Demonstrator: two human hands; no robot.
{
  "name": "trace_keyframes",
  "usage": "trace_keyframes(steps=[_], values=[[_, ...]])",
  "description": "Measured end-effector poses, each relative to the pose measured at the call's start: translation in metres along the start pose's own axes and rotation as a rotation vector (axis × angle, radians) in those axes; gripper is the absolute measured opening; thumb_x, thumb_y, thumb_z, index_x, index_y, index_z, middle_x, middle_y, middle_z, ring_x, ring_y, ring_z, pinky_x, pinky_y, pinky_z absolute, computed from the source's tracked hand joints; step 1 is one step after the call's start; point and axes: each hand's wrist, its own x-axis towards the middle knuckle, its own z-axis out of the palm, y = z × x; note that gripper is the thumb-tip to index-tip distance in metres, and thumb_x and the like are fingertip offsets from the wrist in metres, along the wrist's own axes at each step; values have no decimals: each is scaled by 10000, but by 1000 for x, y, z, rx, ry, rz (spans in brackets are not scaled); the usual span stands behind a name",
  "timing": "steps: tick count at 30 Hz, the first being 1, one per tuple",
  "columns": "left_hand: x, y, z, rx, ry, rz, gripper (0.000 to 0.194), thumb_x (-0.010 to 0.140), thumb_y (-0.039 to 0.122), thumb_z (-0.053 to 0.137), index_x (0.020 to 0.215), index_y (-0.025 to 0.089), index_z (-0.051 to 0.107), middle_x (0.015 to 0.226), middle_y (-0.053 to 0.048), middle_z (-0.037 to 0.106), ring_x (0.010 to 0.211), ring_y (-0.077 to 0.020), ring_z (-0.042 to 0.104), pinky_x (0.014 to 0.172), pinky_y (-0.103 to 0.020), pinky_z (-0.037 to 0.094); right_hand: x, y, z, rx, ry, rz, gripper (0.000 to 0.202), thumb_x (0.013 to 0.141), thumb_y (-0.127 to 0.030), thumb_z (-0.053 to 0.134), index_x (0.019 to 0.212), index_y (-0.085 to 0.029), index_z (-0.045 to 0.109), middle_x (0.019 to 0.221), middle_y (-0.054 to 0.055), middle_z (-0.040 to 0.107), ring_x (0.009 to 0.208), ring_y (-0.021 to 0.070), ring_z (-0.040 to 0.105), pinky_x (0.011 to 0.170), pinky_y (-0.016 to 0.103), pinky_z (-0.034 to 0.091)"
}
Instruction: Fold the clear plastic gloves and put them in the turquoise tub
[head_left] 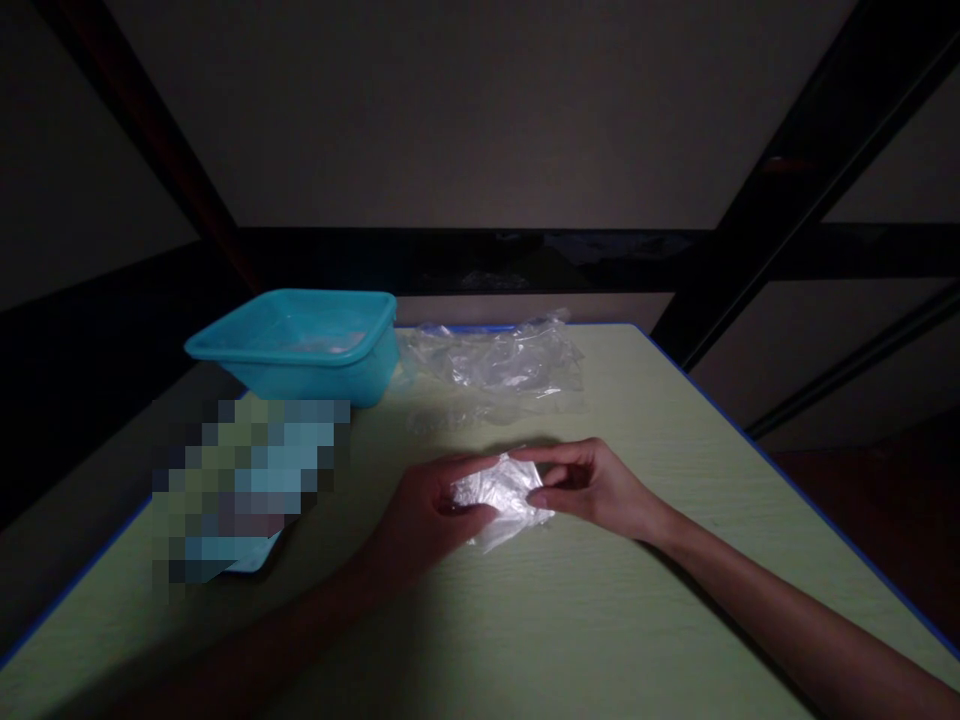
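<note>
Between my two hands is a small, crinkled clear plastic bag [501,495], folded into a compact bundle and shining brightly. My left hand [431,510] grips its left side, thumb in front and fingers behind. On the right side, my right hand [581,487] pinches the plastic between thumb and fingers. Both hands are low over the middle of the table. Beyond them, more crumpled clear plastic bags [499,365] lie spread near the table's far edge. Whether anything is inside the held plastic, I cannot tell.
A turquoise plastic basket [322,372] stands at the far left of the pale green table [675,600], with something pale inside. Nearer on the left lies a pixelated object [251,490] that I cannot make out. A wall with dark beams [480,262] rises behind the table.
</note>
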Motion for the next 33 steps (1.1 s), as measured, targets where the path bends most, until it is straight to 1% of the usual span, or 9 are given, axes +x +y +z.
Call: trace_keyframes(steps=[4,7,11,14,16,21,24,30,33], values=[[0,-2,-1,-29,-25,73,306,579,191,663,870,145,744,913,-71,706,621,-143,617,486,-179,458,-1,-1,1,-14,18,-10,518,662,-252,726,1154,-132,618,500,-62,477,448,47,317,423,184,274],[0,-4,-2,4,-50,67,281,598,195,645,855,146,747,860,-60,713,550,-114,583,464,-174,436,-1,-1,2,-29,39,-33,517,681,-273,706,1167,-125,607,497,-72,436,449,44,283,414,182,252],[2,-5,-2,53,-62,33,340,598,201,621,909,123,733,771,-42,706,481,-78,506,449,-166,399,-1,0,3,-38,54,-45,518,693,-279,686,1181,-132,596,500,-75,426,449,46,263,405,181,236],[2,-3,-2,65,-42,7,394,584,198,610,953,117,721,767,-32,689,466,-60,451,416,-152,347,-1,-1,3,-40,49,-34,533,684,-285,695,1187,-144,592,510,-66,459,447,50,280,407,182,248],[2,-2,-1,60,-33,-8,424,576,194,608,980,117,713,760,-22,672,472,-58,431,417,-152,336,-2,-1,4,-39,47,-26,544,678,-283,700,1193,-148,587,515,-63,474,449,52,292,413,183,259],[2,-3,-1,59,-44,-26,505,567,192,604,1058,98,677,572,39,556,445,-51,342,405,-152,290,-3,-2,3,-32,55,-20,552,674,-274,704,1198,-152,584,518,-62,485,452,53,301,416,182,262],[2,-4,-1,46,-58,-35,550,568,194,599,1106,90,649,524,61,498,435,-48,301,399,-152,266,-3,-4,4,-28,63,-19,552,670,-254,701,1201,-154,584,522,-62,488,458,51,299,415,179,261],[0,-1,0,29,-48,-57,584,566,201,602,1138,87,627,464,87,428,433,-50,258,400,-158,236,-3,-5,5,-31,72,-13,548,669,-233,693,1200,-146,585,518,-62,485,457,49,297,413,180,261],[-1,1,0,23,-38,-70,612,558,207,614,1159,86,613,475,75,466,448,-59,289,411,-166,252,-3,-4,5,-34,70,-25,549,673,-231,694,1205,-158,582,518,-63,483,457,51,289,410,183,254]])
